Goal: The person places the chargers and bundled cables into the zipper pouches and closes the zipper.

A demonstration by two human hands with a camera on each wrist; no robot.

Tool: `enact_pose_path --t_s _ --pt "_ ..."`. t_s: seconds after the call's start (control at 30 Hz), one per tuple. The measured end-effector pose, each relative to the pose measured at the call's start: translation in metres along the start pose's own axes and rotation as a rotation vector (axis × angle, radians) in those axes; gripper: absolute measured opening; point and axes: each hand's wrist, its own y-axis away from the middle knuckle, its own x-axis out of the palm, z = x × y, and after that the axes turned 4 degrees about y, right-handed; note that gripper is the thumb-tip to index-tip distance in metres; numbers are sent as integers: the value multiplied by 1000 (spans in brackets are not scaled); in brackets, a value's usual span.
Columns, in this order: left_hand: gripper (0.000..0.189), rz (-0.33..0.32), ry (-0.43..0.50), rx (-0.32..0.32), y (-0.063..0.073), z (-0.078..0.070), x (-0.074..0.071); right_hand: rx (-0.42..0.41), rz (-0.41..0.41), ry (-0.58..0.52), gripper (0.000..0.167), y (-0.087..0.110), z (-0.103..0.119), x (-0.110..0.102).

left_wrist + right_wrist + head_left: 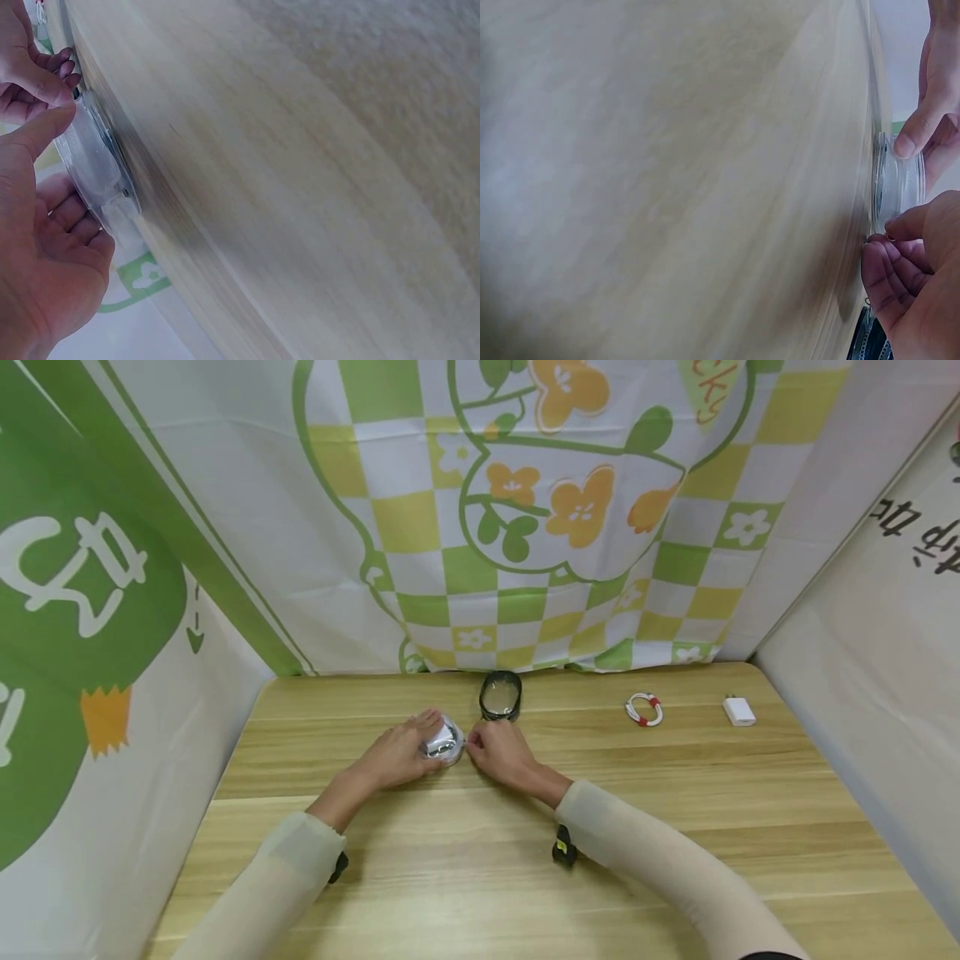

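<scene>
In the head view, a round clear plastic case (448, 737) with a pale inner part and dark lines lies on the wooden table. My left hand (399, 752) holds it from the left, thumb on the near side and fingers round the far side. The left wrist view shows the clear case (94, 154) between that thumb and the curled fingers. At the case's right edge, my right hand (504, 753) pinches a small piece between thumb and forefinger. In the right wrist view, the pinching right hand (919, 270) mostly covers this piece; I cannot tell its kind.
Just beyond my right hand lies a black cable coil (491, 714). Farther right are a white cable coil (632, 713) with red ties and a white plug-in charger (740, 712). A patterned cloth (517, 610) hangs along the table's back edge.
</scene>
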Motion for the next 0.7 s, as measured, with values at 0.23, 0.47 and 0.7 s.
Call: enact_pose_path --t_s 0.23,0.47,0.7 --pt "79 -1 4 27 1 4 2 79 -10 9 11 -6 1 3" --pt "79 14 19 30 1 5 -1 85 -14 51 12 -12 3 4" --pt "78 31 36 52 0 8 -5 92 -9 77 12 -15 3 6"
